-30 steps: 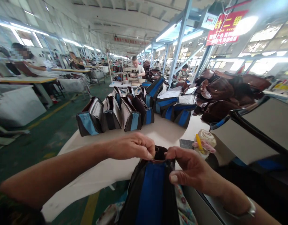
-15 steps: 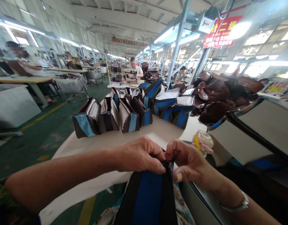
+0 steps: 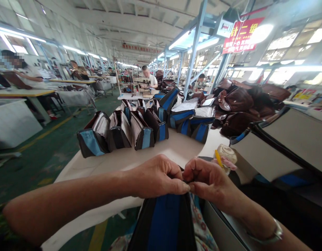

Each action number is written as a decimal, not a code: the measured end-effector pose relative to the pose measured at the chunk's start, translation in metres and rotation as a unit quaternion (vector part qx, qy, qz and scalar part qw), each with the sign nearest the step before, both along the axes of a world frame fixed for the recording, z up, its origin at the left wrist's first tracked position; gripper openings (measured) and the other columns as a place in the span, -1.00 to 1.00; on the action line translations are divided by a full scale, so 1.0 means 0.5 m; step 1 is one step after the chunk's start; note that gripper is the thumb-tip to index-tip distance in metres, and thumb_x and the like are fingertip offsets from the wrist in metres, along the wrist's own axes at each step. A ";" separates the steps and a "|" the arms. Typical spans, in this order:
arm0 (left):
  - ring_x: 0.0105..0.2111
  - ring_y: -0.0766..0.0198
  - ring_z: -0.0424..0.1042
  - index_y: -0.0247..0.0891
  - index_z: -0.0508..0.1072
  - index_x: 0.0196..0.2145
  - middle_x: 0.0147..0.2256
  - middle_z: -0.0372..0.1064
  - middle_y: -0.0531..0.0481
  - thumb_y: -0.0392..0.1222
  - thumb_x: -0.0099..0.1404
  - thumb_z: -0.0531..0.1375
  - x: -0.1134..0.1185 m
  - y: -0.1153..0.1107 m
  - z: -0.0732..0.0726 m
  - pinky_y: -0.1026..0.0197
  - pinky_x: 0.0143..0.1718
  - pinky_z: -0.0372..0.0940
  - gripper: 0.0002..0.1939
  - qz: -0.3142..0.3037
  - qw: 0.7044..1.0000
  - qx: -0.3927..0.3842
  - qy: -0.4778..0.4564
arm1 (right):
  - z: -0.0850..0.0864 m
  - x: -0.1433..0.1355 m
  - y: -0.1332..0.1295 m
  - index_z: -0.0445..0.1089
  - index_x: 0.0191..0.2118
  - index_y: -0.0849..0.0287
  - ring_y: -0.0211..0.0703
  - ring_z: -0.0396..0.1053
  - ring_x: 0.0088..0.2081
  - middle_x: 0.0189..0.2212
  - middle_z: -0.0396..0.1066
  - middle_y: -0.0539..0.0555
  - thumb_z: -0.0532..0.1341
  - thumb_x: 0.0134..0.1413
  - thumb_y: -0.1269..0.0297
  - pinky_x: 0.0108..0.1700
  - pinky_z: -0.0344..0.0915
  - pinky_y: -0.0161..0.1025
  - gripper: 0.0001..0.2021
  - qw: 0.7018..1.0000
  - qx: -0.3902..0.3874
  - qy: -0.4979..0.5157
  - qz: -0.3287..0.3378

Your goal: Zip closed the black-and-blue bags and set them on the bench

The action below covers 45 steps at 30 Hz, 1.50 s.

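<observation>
A black bag piece with a broad blue stripe stands upright in my lap, its top edge up at my fingers. My left hand pinches that top edge from the left, thumb in front and fingers curled behind. From the other side my right hand grips the corner of the same edge, thumb and forefinger pressed together. The two thumbtips nearly touch, and the fingers hide the bit of edge between them. A metal bracelet circles my right wrist.
On the pale curved table stand several open bag pieces with blue or black stripes. A jar with a yellow item is right of my hands. Brown bags pile up behind; large grey-lined panels lean at the right.
My right thumb has moved up and in, from beside the bag's edge to meet my left thumb at the top. The view has shifted slightly.
</observation>
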State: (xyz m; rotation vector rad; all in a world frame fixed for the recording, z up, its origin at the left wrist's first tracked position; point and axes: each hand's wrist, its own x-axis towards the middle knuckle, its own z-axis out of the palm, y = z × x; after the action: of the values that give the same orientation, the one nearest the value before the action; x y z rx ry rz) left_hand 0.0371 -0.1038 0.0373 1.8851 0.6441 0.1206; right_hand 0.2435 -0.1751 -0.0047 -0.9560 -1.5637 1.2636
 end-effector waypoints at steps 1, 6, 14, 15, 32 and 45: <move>-0.56 0.39 -0.01 -0.27 0.36 -0.51 -0.59 0.02 0.19 -0.02 0.23 0.24 0.002 -0.001 0.001 0.23 -0.57 -0.11 -0.70 0.000 1.000 0.018 0.007 | 0.001 -0.001 0.000 0.39 -0.26 0.21 -0.31 0.21 -0.41 -0.42 0.35 -0.05 0.35 0.07 0.38 -0.41 0.10 -0.35 -0.87 1.000 0.005 -0.013 -0.006; -0.52 0.39 0.07 -0.25 0.22 -0.58 -0.57 0.06 0.17 -0.25 0.22 0.12 0.004 -0.003 0.002 0.23 -0.50 -0.02 -0.77 -0.031 0.991 0.127 0.018 | -0.001 -0.005 -0.006 0.42 -0.33 0.19 -0.26 0.26 -0.37 -0.42 0.36 -0.04 0.28 0.11 0.45 -0.33 0.19 -0.30 -0.96 0.994 0.062 -0.085 -0.040; -0.53 0.35 0.06 -0.29 0.39 -0.50 -0.56 0.10 0.13 -0.10 0.31 0.17 -0.007 0.014 0.009 0.22 -0.50 -0.03 -0.72 -0.045 0.998 0.044 0.024 | -0.011 -0.003 -0.031 0.45 -0.15 0.19 -0.20 0.35 -0.35 -0.33 0.43 0.09 0.10 0.25 0.57 -0.34 0.29 -0.25 -0.77 0.905 0.348 -0.235 -0.061; -0.54 0.36 0.01 -0.28 0.34 -0.53 -0.58 0.05 0.14 -0.02 0.34 0.16 -0.007 0.019 0.008 0.21 -0.52 -0.06 -0.64 -0.041 0.999 0.012 0.017 | -0.013 -0.001 -0.034 0.44 -0.11 0.20 -0.16 0.35 -0.33 -0.31 0.44 0.12 0.08 0.25 0.58 -0.33 0.31 -0.23 -0.75 0.877 0.388 -0.276 -0.064; -0.48 0.36 0.15 -0.28 0.38 -0.43 -0.52 0.16 0.15 -0.06 0.38 0.15 -0.013 0.011 0.009 0.28 -0.44 0.07 -0.72 -0.093 0.985 0.139 0.036 | 0.024 0.015 0.008 0.36 -0.32 0.16 -0.26 0.26 -0.31 -0.35 0.30 -0.01 0.07 0.47 0.24 -0.24 0.23 -0.27 -0.72 0.963 0.154 -0.199 0.092; -0.36 0.27 0.25 -0.30 0.43 -0.34 -0.40 0.27 0.04 0.25 0.45 0.05 -0.043 0.055 0.032 0.25 -0.29 0.18 -0.47 -0.114 0.993 0.040 0.014 | 0.002 0.005 0.006 0.36 -0.31 0.20 -0.26 0.15 -0.34 -0.41 0.20 -0.03 0.06 0.46 0.06 -0.29 0.13 -0.28 -0.63 0.994 0.015 -0.062 0.092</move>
State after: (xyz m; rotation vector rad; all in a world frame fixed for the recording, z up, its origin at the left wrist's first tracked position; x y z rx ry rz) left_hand 0.0157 -0.0764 0.0532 2.0275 0.4446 -0.0268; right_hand 0.2462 -0.1723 -0.0036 -0.9017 -1.7966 1.3253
